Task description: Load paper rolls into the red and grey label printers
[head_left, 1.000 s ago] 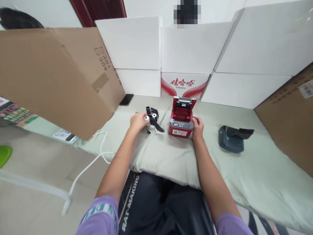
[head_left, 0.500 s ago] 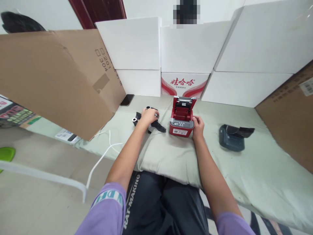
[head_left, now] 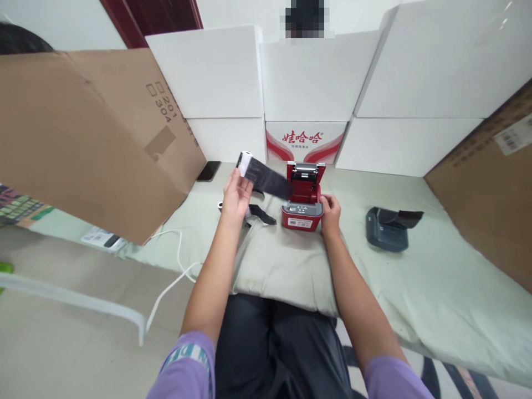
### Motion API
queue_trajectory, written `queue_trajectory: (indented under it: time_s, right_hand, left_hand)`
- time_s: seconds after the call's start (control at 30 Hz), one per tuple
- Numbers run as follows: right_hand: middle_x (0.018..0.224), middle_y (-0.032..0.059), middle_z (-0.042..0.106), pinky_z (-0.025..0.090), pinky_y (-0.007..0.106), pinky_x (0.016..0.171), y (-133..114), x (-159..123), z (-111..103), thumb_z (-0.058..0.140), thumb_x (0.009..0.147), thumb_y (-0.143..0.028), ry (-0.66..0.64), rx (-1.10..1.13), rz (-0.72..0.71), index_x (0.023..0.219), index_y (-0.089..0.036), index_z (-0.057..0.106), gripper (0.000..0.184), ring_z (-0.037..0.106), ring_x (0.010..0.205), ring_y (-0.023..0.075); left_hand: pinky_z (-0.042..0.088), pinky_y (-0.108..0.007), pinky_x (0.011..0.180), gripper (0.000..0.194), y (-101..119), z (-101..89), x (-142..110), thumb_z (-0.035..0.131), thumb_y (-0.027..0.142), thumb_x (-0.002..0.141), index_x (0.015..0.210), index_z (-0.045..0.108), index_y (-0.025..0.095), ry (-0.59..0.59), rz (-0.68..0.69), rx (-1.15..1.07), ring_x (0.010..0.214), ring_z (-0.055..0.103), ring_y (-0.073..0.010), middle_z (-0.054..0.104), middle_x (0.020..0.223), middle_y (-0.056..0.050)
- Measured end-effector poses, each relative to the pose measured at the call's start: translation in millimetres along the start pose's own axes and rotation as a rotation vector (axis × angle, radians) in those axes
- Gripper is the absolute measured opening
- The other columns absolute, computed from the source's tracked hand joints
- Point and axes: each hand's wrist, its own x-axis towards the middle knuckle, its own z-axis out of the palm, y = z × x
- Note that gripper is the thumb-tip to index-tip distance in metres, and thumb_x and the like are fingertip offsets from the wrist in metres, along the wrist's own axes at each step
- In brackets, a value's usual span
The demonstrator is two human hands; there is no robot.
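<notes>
My left hand (head_left: 238, 194) is closed on a paper roll (head_left: 268, 178) with a loose black strip trailing to the right, raised above the cloth. The strip's end reaches in front of the red label printer (head_left: 302, 219), whose lid stands up. At the printer's right side, my right hand (head_left: 331, 213) has its fingers closed on the edge of the body. Below my left hand more rolls with black strips (head_left: 262, 214) lie on the cloth, partly hidden by the hand and wrist.
A dark printer (head_left: 386, 230) with a black strip sticking out lies to the right. White boxes (head_left: 307, 77) line the back, brown cardboard (head_left: 103, 138) stands left, and a phone (head_left: 208, 170) lies beside it. A white cable (head_left: 179, 249) hangs at the front left edge.
My left hand has lifted one roll from the pile, and its black strip now stretches toward the red printer. My right hand stays at the printer's side. The view has shifted slightly.
</notes>
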Motion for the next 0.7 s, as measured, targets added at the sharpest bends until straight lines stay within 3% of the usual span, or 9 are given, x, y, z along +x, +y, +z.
queue_trajectory:
  time_s: [0.13,0.3,0.5,0.6,0.7]
  right_hand:
    - [0.085,0.0028,0.068,0.048,0.035,0.080,-3.2,-1.1,1.0,0.066,0.079,-0.047,0.002,0.010,-0.001,0.087,-0.019,0.065,0.029,0.060,0.083,0.0197]
    - [0.085,0.0025,0.068,0.049,0.034,0.080,-2.5,-0.5,0.4,0.065,0.080,-0.048,-0.003,-0.005,0.006,0.087,-0.020,0.065,0.029,0.060,0.083,0.0199]
    - [0.084,0.0026,0.068,0.049,0.034,0.077,1.6,1.5,0.4,0.066,0.078,-0.049,0.005,0.005,0.028,0.087,-0.020,0.066,0.031,0.060,0.081,0.0197]
    - [0.084,0.0029,0.068,0.049,0.034,0.077,1.3,1.5,0.7,0.066,0.078,-0.050,0.004,0.005,0.031,0.088,-0.020,0.066,0.031,0.060,0.081,0.0200]
    - [0.085,0.0032,0.069,0.049,0.034,0.078,0.8,1.3,0.7,0.066,0.079,-0.051,-0.001,0.002,0.030,0.089,-0.019,0.066,0.033,0.061,0.083,0.0202]
  left_hand:
    - [0.057,-0.032,0.097,0.020,-15.3,8.5,-14.1,0.071,0.038,0.087,0.093,0.064,0.020,-0.076,-0.117,-0.083,0.122,0.067,-0.0210,0.075,0.111,-0.008]
    - [0.056,-0.027,0.079,0.027,-28.3,20.1,-23.3,0.071,0.039,0.082,0.102,0.063,0.023,-0.204,-0.193,0.080,0.117,0.068,-0.0204,0.073,0.123,-0.007]
    - [0.050,-0.027,0.075,0.046,-22.7,44.4,-12.6,0.084,0.031,0.067,0.106,0.062,0.020,-0.393,-0.113,0.103,0.096,0.071,-0.0197,0.075,0.104,-0.008]
    - [0.050,-0.026,0.076,0.048,-14.5,59.8,-4.8,0.083,0.032,0.069,0.110,0.061,0.020,-0.496,-0.079,0.124,0.095,0.071,-0.0197,0.075,0.100,-0.007]
    - [0.052,-0.027,0.075,0.042,-12.6,72.9,1.6,0.077,0.044,0.078,0.107,0.059,0.020,-0.559,-0.101,0.166,0.093,0.073,-0.0203,0.073,0.095,-0.006]
